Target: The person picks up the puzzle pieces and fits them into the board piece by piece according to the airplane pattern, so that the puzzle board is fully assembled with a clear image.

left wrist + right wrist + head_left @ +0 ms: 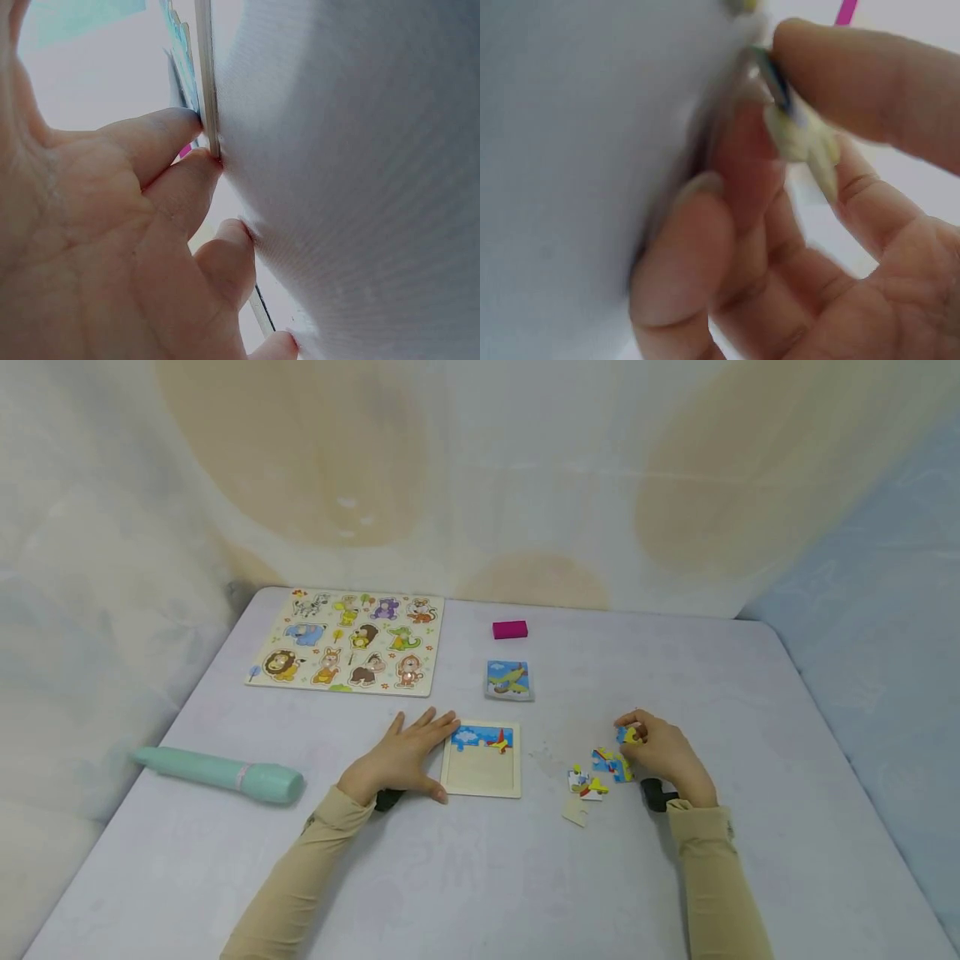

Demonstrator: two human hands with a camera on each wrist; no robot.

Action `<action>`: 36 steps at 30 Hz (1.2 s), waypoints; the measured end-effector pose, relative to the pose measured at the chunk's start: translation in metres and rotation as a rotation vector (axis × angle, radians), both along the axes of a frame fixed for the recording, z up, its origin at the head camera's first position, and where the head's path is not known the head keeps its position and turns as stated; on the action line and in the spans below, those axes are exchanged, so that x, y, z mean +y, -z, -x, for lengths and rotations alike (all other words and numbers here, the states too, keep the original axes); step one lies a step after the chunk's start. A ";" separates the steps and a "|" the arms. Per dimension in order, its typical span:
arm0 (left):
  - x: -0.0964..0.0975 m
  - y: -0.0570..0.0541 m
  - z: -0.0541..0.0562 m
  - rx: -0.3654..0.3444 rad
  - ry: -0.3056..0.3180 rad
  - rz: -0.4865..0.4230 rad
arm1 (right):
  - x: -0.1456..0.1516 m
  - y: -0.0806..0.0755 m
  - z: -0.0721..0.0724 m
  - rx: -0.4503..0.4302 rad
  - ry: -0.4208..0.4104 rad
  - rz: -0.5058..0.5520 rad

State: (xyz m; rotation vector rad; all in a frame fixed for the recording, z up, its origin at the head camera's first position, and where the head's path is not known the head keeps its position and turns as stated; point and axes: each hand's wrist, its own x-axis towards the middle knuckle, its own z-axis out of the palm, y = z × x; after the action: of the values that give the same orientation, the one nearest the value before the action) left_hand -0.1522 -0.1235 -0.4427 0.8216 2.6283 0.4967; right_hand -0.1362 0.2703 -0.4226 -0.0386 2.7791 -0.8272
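My left hand (405,756), its fingers spread, rests against the left side of a small wooden puzzle tray (480,777). Across the tray's top lie fitted blue-sky pieces (468,737) with a red and yellow plane part; bare wood shows below them. In the left wrist view, fingertips (196,161) touch the tray's edge. Off to the right, my right hand (670,758) pinches a blue and yellow puzzle piece (802,139) between thumb and fingers, close over the table. Several loose pieces (587,783) lie just left of that hand, one plain wood side up (576,812).
Behind the tray lies a small plane picture (508,680), and farther back a magenta block (510,629). An animal puzzle board (416,690) occupies the back left. Left of my left hand is a mint-green, pen-shaped object (225,774). Curtains (540,485) hang behind the table.
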 end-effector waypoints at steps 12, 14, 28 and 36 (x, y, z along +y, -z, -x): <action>0.002 -0.004 0.001 -0.012 -0.002 0.009 | 0.007 -0.010 -0.007 -0.112 -0.180 0.023; 0.003 -0.003 0.002 -0.010 0.002 0.006 | 0.007 -0.011 -0.006 -0.096 -0.153 0.046; 0.001 -0.001 0.000 -0.021 -0.003 0.006 | -0.063 0.002 0.026 -0.192 0.012 0.420; 0.000 0.001 0.001 -0.008 -0.004 -0.006 | -0.140 0.004 0.029 -0.182 -0.028 0.413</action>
State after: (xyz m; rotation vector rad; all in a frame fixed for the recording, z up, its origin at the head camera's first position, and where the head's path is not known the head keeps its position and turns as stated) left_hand -0.1532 -0.1233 -0.4433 0.8141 2.6231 0.5086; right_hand -0.1655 0.1304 -0.4271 -0.0698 2.3927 -1.3113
